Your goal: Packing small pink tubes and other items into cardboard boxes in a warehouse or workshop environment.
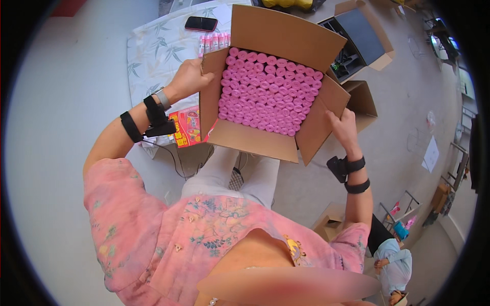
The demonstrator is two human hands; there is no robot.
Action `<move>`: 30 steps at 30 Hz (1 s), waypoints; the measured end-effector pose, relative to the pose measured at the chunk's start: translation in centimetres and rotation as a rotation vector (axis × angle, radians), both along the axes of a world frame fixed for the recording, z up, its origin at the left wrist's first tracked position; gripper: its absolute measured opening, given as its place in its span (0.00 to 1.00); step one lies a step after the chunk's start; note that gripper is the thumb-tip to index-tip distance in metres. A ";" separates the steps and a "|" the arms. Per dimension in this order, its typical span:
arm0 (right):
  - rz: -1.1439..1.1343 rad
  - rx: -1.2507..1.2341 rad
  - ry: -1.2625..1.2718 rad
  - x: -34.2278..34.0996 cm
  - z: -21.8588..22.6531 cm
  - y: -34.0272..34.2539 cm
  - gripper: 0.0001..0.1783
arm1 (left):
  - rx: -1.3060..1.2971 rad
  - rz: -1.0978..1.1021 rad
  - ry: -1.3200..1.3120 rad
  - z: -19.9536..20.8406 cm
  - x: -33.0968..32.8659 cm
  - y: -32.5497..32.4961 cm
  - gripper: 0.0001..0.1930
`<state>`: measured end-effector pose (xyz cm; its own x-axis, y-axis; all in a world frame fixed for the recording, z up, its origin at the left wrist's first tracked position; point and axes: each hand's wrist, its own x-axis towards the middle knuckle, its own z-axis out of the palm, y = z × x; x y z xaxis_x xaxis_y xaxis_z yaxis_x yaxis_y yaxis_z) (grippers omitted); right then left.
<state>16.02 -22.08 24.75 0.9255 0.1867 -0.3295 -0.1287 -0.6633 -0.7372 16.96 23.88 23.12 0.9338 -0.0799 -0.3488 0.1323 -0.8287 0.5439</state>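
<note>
I judge the carton (252, 140) full of pink cylinders (268, 92), flaps (286, 33) (four) unclosed; left hand (191, 79) grips carton's left flap (212, 99), right hand (345, 125) its right flap (321, 120).

The left hand's (187, 80) fingertips are hidden behind a flap of the open tan cardboard box (251, 139). Right of those fingers, pink rolls (268, 93) show only round ends; below them, a red-and-yellow printed carton (188, 126) is partly covered; far beyond, a yellow bundle (295, 4) is cut off.
</note>
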 end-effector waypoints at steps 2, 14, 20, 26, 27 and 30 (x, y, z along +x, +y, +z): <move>0.030 -0.017 0.059 1.9 0.6 0.1 0.17 | -0.054 0.013 0.064 -0.6 0.3 0.3 0.17; 0.101 0.031 0.324 7.5 -2.2 -1.3 0.20 | 0.034 0.095 0.315 0.7 3.5 -1.5 0.16; 0.087 0.055 0.465 8.8 -0.6 0.1 0.23 | -0.034 0.260 0.447 1.1 3.9 -1.6 0.21; 0.174 -0.143 0.174 8.1 -0.7 1.6 0.27 | 0.309 -0.089 -0.778 3.1 4.2 -8.9 0.36; 0.150 -0.157 0.153 7.9 -0.3 1.7 0.27 | 0.213 -0.184 -0.583 4.3 4.0 -12.3 0.34; 0.135 -0.121 0.144 7.9 -0.6 2.1 0.26 | 0.171 -0.537 -0.370 1.9 2.7 -19.0 0.38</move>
<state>23.87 -19.97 24.12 0.8365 0.2569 -0.4840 -0.1311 -0.7638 -0.6320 19.68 4.88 24.99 0.8401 -0.5388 -0.0631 -0.4922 -0.8059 0.3290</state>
